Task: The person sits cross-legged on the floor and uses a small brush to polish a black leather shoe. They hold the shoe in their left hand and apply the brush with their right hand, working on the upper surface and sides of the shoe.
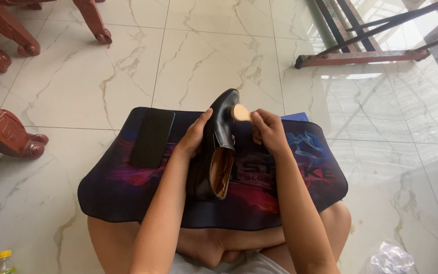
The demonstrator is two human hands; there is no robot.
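Observation:
A black leather shoe [218,133] with a tan lining lies on its side on a dark printed mat [128,187] across my lap. My left hand [193,136] grips the shoe along its left edge near the middle. My right hand [268,131] holds a small round tan applicator pad [239,112] pressed against the shoe's toe. A black phone [152,137] lies face down on the mat's left part, apart from both hands.
I sit cross-legged on a white marble floor. Carved red wooden furniture legs [6,134] stand at the left and top left. A metal frame base [361,56] is at the top right. A small bottle with a yellow cap [3,262] and crumpled plastic [389,259] lie near my knees.

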